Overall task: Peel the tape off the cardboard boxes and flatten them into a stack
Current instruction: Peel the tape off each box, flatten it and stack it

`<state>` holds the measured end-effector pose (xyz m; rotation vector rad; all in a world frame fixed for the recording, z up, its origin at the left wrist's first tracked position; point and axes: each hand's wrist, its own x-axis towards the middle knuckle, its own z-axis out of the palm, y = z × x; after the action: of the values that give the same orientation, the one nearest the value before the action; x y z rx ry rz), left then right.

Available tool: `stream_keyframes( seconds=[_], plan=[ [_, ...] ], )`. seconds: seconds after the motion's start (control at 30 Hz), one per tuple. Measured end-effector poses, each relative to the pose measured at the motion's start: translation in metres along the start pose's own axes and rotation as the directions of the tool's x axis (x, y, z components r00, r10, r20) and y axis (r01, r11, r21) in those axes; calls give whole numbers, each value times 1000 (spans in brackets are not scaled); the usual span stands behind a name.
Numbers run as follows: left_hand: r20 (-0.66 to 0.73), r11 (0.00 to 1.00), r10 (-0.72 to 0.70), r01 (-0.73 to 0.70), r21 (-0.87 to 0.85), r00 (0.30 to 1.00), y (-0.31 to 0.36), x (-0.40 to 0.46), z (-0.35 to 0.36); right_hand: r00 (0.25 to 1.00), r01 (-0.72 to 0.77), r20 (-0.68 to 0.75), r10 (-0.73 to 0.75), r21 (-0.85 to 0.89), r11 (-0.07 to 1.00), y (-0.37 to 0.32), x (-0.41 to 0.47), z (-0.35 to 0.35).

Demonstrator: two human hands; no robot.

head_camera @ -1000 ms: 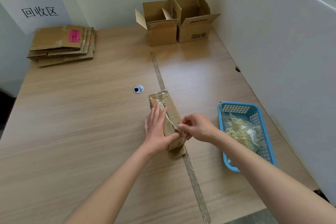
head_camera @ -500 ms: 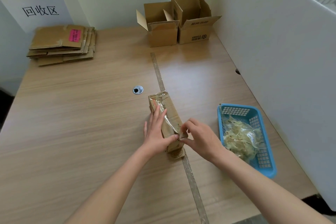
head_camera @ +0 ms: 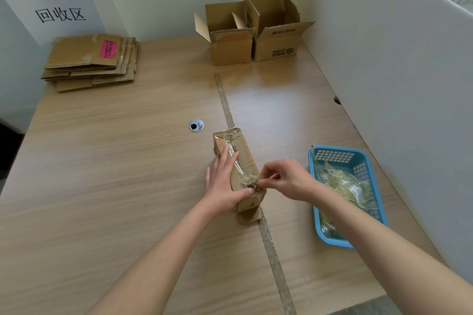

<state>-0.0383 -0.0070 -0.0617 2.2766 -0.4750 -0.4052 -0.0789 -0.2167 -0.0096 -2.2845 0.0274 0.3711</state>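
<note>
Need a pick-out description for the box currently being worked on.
On the wooden table, find the worn strip down its middle. The taped box lies on it, between both hands. Unlike the two open boxes at the back wall, it is closed and wrapped in clear tape.

Soft, even daylight fills the scene, brightest on the white partition point(head_camera: 399, 64) at the right. A pale sheen lies across the wooden table point(head_camera: 107, 166) (its far edge bows with wide-angle distortion), and shadows are faint. Focus is sharp throughout.
</note>
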Motion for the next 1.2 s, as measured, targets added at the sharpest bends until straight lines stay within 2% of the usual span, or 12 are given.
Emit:
stream_keyframes(
  seconds=[0.17, 0.33, 0.53, 0.67, 0.77, 0.87, 0.9, 0.97, 1.07, 1.2],
  plan=[
    [11, 1000, 2, -2, 14, 1000, 1, 0, -1, 999, -54, 2, 54, 105, 993, 4, -5, -2],
    [47, 999, 13, -14, 35, 999, 5, 2, -4, 990, -123, 88, 109, 181, 976, -1, -1, -7],
    [128, 998, 40, -33, -50, 991, 7, 6, -13, 980, -179, 115, 165, 127, 976, -11, 9, -3],
    [143, 996, 53, -42, -84, 988, 1, 10, -19, 996, -90, 28, 88, 101, 991, -17, 0, 4],
    [159, 997, 16, -4, -71, 987, -2, 9, -23, 999, -41, 0, 43, 249, 968, -7, -19, 12],
    [127, 1000, -1, 2, -11, 992, 1, 5, -17, 995, -93, 58, 77, 368, 925, 4, -35, 20],
    [101, 1000, -2, 1, 9, 995, 2, 3, -13, 995, -104, 42, 95, 371, 923, 5, -37, 23],
    [64, 1000, 4, -5, 5, 998, 4, 2, -4, 988, -97, -84, 126, 291, 952, 5, -36, 30],
    [50, 999, 2, 0, -47, 999, 5, 4, 0, 960, -24, -271, 74, 182, 983, 1, -35, 40],
    [50, 998, 13, -9, -69, 999, 3, 5, 1, 934, 10, -357, 31, 112, 994, 5, -37, 53]
  ],
)
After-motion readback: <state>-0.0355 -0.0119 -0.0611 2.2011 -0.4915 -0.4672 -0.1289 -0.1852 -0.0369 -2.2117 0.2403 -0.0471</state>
